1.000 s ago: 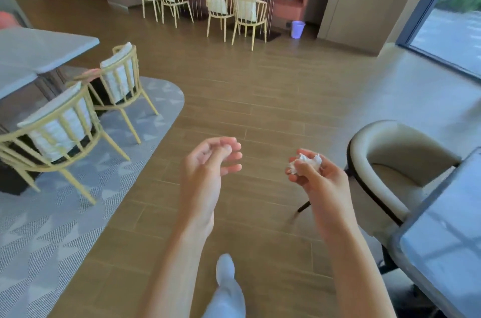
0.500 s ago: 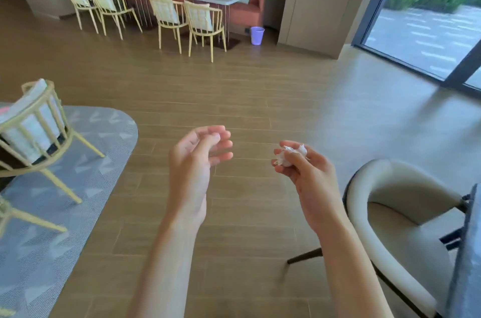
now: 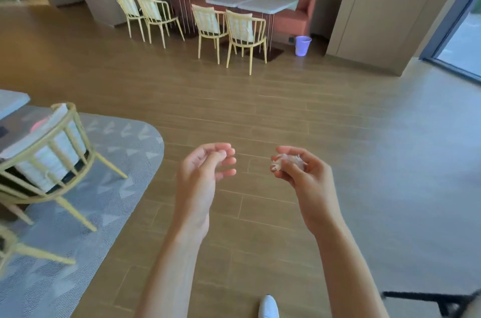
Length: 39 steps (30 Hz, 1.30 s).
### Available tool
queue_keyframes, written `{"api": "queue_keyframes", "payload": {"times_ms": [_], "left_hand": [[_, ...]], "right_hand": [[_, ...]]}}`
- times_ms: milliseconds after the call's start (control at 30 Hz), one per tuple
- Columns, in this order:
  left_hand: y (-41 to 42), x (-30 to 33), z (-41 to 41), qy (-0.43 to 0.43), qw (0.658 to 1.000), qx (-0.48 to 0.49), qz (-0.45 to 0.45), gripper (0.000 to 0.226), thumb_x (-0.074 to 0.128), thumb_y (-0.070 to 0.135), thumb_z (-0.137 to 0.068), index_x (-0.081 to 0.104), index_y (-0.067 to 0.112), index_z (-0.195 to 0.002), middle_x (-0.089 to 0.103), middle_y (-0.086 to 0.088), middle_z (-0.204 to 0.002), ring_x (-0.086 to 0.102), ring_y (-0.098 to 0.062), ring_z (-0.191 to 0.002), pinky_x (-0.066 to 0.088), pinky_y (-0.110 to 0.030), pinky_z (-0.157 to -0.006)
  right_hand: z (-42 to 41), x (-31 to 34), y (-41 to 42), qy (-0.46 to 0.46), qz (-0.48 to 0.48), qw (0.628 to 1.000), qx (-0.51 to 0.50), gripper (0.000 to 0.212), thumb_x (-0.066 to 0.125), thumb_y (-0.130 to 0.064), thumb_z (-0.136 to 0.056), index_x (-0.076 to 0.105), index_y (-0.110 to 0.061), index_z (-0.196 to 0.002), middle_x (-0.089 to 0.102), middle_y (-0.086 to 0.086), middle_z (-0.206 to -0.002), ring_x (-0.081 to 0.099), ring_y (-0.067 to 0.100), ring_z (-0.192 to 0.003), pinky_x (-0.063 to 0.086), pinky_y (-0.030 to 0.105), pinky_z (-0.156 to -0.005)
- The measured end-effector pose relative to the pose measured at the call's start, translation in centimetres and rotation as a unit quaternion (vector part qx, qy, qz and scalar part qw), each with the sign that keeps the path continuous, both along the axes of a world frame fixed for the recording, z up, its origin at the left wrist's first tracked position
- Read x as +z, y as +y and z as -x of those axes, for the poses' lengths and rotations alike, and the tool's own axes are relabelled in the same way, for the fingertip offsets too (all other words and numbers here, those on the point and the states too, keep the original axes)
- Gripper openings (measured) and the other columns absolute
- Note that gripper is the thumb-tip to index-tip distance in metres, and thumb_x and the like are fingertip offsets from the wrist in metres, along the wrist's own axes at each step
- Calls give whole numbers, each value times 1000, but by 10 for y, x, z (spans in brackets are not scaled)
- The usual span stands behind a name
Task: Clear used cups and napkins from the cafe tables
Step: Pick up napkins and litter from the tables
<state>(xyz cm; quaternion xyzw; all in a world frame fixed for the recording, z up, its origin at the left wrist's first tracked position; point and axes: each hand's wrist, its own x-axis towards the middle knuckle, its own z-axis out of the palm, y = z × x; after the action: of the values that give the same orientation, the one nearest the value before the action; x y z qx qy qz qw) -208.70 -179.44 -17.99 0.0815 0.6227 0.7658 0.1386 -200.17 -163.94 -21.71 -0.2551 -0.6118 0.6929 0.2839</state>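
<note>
Mid-floor in the cafe, I see my right hand [image 3: 299,177] clenched around one crumpled napkin [image 3: 287,162], carried at waist height over the wooden floor [image 3: 260,104]; my left hand [image 3: 205,169] hangs loosely curled with nothing in it. The likely destination, I judge, is the single lilac bin [image 3: 303,45], far right by the wall. The risk: the wad is light and only partly enclosed, with paper poking out past the fingers, so a slackened grip while walking could drop it. A toss from far out would probably miss. Counted: one napkin, one bin, four pale yellow chairs [image 3: 244,31] at the far tabletops [image 3: 265,2], which number three, and one similar chair [image 3: 49,156] near left on the grey rug [image 3: 117,187]. No cups visible.
</note>
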Motion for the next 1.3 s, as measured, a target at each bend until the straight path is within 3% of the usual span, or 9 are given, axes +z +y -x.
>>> {"api": "queue_keyframes", "payload": {"times_ms": [233,533,667,867,1067,1300], "left_hand": [[81,25,130,21,997,74,-22,23,54,-2,-99,73,8,-91,76,-12,-98,72,-22,-91,61,-34,-80],[115,-9,316,-12,988,151,-31,21,54,-3,-99,72,6,-92,75,-12,-95,70,-22,-89,61,-36,-79],[135,-7,432,-4,991,131,-35,20,54,-2,-99,72,7,-95,74,-12,-100,70,-23,-93,60,-37,-81],[135,27,599,54,988,137,-55,20,56,0,-99,73,9,-95,75,-11,-101,71,-22,-95,61,-36,-82],[114,5,710,6,983,179,-30,20,56,-1,-99,73,8,-94,75,-16,-103,71,-26,-96,60,-37,-82],[109,-9,856,-5,968,250,-7,19,56,-2,-98,72,6,-93,73,-22,-107,71,-27,-94,60,-39,-83]], "right_hand": [[164,24,80,1,-3,998,69,26,60,-2,-93,81,-17,-93,77,7,-83,72,16,-74,58,37,-90],[360,-6,120,-19,58,990,129,27,58,-21,-87,82,-11,-93,78,12,-88,73,24,-88,53,48,-104],[476,-4,135,-8,57,989,136,32,50,-7,-102,80,-5,-94,78,11,-92,73,21,-88,51,53,-107],[644,30,147,21,21,988,149,32,47,2,-102,78,-9,-104,80,7,-97,75,25,-99,55,35,-98],[770,18,133,-15,1,984,176,36,46,5,-102,78,-10,-108,80,9,-95,75,22,-95,55,21,-85],[938,-3,136,-18,-3,973,228,35,51,5,-99,79,-16,-102,80,5,-91,76,22,-94,55,23,-86]]}}
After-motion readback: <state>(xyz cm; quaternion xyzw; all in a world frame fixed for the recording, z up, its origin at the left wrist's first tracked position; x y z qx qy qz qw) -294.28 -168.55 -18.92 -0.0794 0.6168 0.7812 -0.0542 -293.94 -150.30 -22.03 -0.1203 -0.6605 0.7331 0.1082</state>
